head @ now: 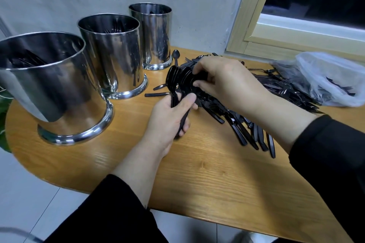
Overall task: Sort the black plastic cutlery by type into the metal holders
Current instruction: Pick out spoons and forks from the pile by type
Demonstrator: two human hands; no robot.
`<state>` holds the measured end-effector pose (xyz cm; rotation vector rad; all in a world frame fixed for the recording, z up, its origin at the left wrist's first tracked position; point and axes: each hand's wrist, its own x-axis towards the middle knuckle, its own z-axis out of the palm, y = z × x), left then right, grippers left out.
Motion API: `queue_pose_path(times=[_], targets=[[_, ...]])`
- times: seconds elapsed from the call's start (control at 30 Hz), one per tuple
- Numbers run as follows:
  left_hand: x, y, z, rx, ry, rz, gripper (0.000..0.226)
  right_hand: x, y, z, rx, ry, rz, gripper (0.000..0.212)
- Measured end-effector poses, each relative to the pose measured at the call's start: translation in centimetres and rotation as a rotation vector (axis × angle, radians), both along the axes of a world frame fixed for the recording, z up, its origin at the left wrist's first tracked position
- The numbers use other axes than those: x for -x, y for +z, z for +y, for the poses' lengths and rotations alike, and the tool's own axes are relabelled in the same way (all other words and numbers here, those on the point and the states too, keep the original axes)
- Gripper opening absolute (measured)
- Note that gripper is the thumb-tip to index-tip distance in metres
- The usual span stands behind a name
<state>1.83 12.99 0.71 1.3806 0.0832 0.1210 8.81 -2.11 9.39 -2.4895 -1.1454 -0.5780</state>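
Note:
My left hand (169, 116) grips a bunch of black plastic spoons (176, 80) by their handles, bowls up. My right hand (227, 83) pinches the bowl of a spoon at that bunch. A heap of black cutlery (254, 130) lies on the wooden table (207, 173), under and right of my right hand. Three metal holders stand in a row at the left: the near holder (57, 89) has dark cutlery inside, the middle holder (112, 55) has forks, and the far holder (154, 35) has contents I cannot make out.
A single spoon (175, 55) lies by the far holder, and two loose pieces (158, 92) lie near the middle holder. A clear plastic bag (331, 79) with some cutlery sits at the right. A wall and window frame (246, 25) stand behind the table.

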Motion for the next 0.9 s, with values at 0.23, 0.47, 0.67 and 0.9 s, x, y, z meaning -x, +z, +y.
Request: queue_pose_path(times=[0.23,0.47,0.67,0.9], targets=[[-0.2,-0.1,0.3,0.033,0.047,0.028,0.024,-1.2,-0.8,-2.0,-0.086,-0.176,-0.022,0.02],[-0.2,0.3,0.2,0.129,0.084,0.045,0.019,-1.3,-5.4,-4.3,0.506,-0.253,0.14,0.047],[-0.3,0.1,0.2,0.131,0.097,0.037,0.019,-1.2,-6.3,-4.3,0.413,-0.213,0.031,0.022],[-0.1,0.2,0.2,0.099,0.113,0.001,0.021,0.9,-5.0,-6.0,0.18,-0.192,0.101,0.009]])
